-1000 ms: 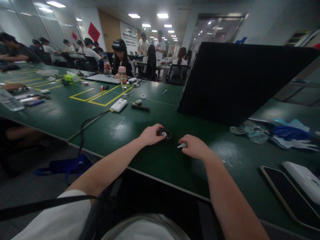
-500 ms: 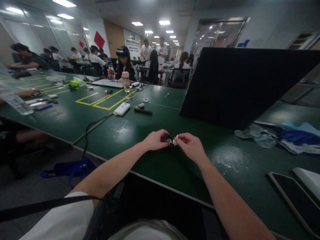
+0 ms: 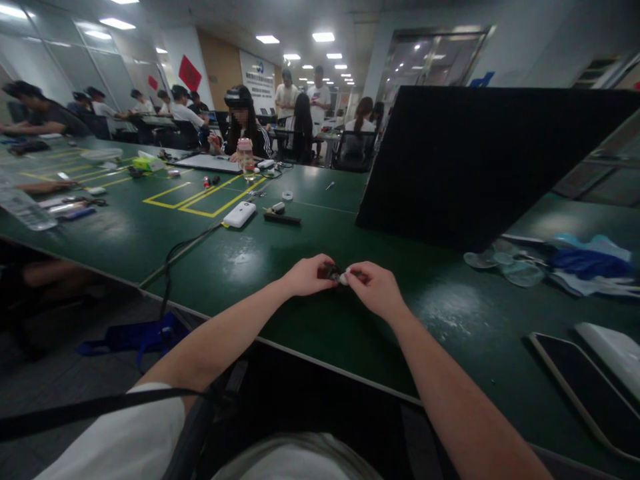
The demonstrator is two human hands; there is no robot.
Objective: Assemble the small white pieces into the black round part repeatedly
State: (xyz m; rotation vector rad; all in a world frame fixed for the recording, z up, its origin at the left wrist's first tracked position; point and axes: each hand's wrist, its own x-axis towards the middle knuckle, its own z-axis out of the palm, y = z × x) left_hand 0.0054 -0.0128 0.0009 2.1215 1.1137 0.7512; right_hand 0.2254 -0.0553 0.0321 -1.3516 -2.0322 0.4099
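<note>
Over the green table [image 3: 320,347], my two hands meet close together in front of me. My left hand [image 3: 311,275] is closed around a small dark object [image 3: 331,271], mostly covered by the fingers. Between the thumb and fingers of my right hand [image 3: 374,285] is a small white piece [image 3: 344,277], held right against the dark object. Whether the two are joined I cannot tell, and both are too small to name.
A large black panel [image 3: 465,167] leans at the right. Beyond my hands lie a white power bank [image 3: 240,215] with a cable and a black bar [image 3: 283,219]. Clear plastic pieces [image 3: 513,263] and a phone [image 3: 580,380] are to the right. A person [image 3: 243,127] sits across.
The white piece in my right hand is closer to the dark object, and the gap between my hands has narrowed. The whole view has shifted slightly.
</note>
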